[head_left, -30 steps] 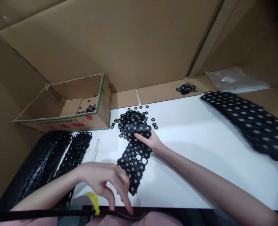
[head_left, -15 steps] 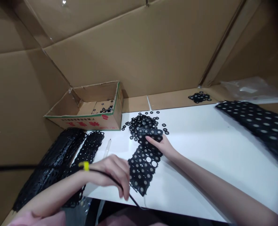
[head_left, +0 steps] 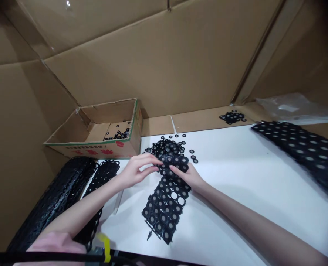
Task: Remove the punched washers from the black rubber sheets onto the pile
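Note:
A black rubber sheet of joined rings (head_left: pixel 165 205) lies on the white table (head_left: pixel 236 184), running from its near edge toward a pile of loose black rings (head_left: pixel 166 147). My left hand (head_left: pixel 137 170) pinches the far end of the sheet with curled fingers. My right hand (head_left: pixel 187 175) grips the same end from the right, fingers folded on it. The far end of the sheet is lifted and bent over between both hands.
An open cardboard box (head_left: pixel 97 131) with a few rings inside stands at the far left. Emptied black sheets (head_left: pixel 69 188) are stacked at the left edge. More dotted sheets (head_left: pixel 302 147) lie at the right, beside a plastic bag (head_left: pixel 294 107). Cardboard walls surround the table.
My left hand rose from the table's near edge, where it touched a black cable, and took hold of the sheet's far end. The right hand stayed on the sheet.

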The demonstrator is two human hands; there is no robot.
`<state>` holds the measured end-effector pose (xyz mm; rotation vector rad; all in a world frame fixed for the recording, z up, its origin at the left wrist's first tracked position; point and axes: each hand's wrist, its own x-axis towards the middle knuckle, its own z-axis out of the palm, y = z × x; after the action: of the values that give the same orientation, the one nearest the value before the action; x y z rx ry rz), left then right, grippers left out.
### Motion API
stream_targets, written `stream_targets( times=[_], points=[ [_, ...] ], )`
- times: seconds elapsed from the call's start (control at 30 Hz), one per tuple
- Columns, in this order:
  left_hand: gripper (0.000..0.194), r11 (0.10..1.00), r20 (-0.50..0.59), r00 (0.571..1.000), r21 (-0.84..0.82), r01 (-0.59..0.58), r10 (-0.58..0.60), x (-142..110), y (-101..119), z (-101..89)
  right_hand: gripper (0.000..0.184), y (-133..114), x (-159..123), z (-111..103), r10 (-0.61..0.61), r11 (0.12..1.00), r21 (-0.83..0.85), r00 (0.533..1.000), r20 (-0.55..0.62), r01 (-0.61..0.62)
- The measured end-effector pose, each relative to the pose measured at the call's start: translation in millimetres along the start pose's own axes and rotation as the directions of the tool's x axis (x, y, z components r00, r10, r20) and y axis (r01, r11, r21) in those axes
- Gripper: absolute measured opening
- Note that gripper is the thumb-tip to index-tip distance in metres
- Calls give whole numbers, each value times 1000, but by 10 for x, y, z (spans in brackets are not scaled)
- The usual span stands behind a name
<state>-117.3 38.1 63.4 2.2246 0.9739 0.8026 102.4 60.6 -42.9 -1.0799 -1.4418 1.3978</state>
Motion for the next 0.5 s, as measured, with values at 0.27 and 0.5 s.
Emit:
stream_targets(
  times=[0.27, 0.5],
  points=[
    [19, 996, -42, 995, -30, 87, -88, 364, -469, 561, 31, -16, -6, -9, -118, 993, -28, 993, -24, 118],
    [15, 926, -59, 947, -235, 295, -317, 404, -512, 643, 26, 38, 1, 16, -129, 989, -76, 991, -39, 126]
  ],
)
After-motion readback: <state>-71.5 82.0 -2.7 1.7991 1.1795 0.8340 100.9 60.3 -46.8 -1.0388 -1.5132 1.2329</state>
